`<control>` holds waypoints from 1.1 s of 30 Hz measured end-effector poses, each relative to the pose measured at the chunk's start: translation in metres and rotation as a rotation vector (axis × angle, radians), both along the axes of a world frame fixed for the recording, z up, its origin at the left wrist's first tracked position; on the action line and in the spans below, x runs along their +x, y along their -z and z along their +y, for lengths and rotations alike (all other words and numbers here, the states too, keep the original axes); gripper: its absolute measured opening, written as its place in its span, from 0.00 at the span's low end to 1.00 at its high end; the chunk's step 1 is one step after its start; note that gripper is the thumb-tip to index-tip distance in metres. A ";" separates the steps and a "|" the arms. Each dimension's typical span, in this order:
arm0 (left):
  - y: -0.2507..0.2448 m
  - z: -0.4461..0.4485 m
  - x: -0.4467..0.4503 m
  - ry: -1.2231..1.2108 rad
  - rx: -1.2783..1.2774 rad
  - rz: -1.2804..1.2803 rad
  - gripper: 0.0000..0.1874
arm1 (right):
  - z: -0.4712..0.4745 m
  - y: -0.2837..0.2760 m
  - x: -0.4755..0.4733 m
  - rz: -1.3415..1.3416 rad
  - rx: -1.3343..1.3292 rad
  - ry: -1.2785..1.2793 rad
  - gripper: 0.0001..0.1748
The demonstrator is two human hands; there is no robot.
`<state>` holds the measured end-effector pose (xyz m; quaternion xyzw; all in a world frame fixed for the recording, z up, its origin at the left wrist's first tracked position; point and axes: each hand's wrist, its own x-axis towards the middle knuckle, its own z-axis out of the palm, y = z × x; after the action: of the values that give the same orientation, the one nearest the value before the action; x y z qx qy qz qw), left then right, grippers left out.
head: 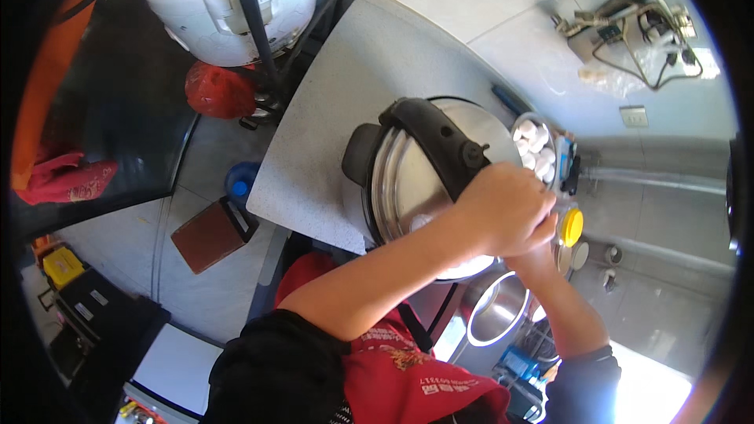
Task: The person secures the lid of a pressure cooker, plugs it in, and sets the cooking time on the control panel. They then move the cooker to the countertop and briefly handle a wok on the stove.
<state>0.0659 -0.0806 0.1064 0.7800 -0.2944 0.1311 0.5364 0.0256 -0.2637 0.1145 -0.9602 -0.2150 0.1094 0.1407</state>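
Note:
A large metal pressure cooker (406, 188) stands on the grey speckled counter (318, 100). Its lid carries a black crossbar (433, 138) with a knob, and a black side handle (360, 155) juts out at the left. My left hand (503, 206) is closed over the crossbar's near right end, its forearm crossing above the lid. Close against it, my right hand (527, 256) is mostly covered by the left, so its fingers and what they hold are hidden.
Beyond my hands sit a bowl of white egg-shaped pieces (533, 144) and a yellow-lidded jar (571, 227). A steel pot (498, 309) lies to the right of my apron. Cables hang from a wall-mounted box (630, 41). A brown box (211, 235) rests on the floor.

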 end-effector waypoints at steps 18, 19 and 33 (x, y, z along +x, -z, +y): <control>-0.019 0.006 0.015 -0.003 0.426 0.035 0.30 | 0.029 -0.017 -0.003 -0.209 0.158 0.173 0.25; -0.020 0.003 0.013 -0.009 0.436 0.043 0.29 | 0.030 -0.015 -0.007 -0.242 0.151 0.190 0.25; -0.017 0.013 0.002 0.188 0.217 -0.030 0.11 | 0.027 -0.013 -0.022 -0.242 0.154 0.227 0.16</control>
<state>0.0675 -0.0673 0.1235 0.8003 -0.3866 0.0594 0.4544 0.0036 -0.2365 0.1271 -0.9709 -0.1284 -0.0403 0.1983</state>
